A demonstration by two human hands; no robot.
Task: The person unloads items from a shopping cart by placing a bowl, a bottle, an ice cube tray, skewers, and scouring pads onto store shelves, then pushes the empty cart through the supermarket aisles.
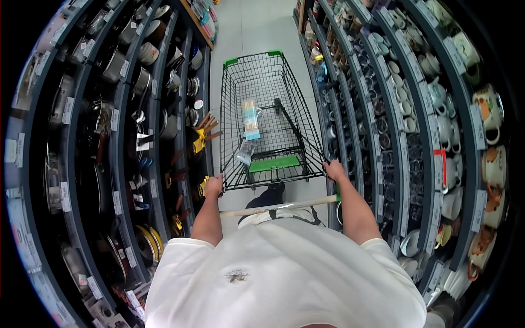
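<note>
"State the position of the cart."
"Directly ahead of the person in the white shirt, standing on a pale tiled floor."
"Its contents?"
"A packet of wooden sticks, left of centre; a clear packet nearer the person."
"Condition of the hands?"
"Left hand curled round the cart's near left corner. Right hand likewise curled, at the near right corner."
"Surroundings?"
"Left: shelves of pots and pans. Right: shelves of mugs and white cups."
</note>
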